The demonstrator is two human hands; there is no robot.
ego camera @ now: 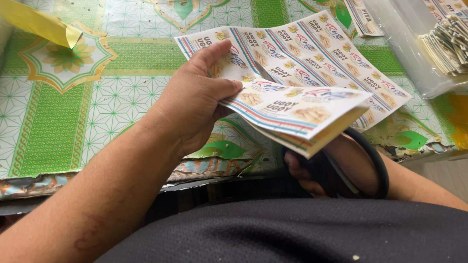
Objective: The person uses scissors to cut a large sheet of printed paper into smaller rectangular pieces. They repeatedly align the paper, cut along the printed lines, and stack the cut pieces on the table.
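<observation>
My left hand [192, 100] grips a folded stack of printed label sheets [297, 109] by its left edge, thumb on top, holding it above the table's front edge. A larger printed label sheet [317, 53] lies flat on the table under and beyond the stack. My right hand [319, 170] is mostly hidden below the stack; its fingers are through the black handles of a pair of scissors [375, 165], whose blades are out of sight behind the paper.
A green and white patterned tablecloth [63, 112] covers the table, frayed at its front edge. A yellow paper strip [41, 24] lies at the top left. A clear plastic bag with bundles of cut labels [446, 44] sits at the top right.
</observation>
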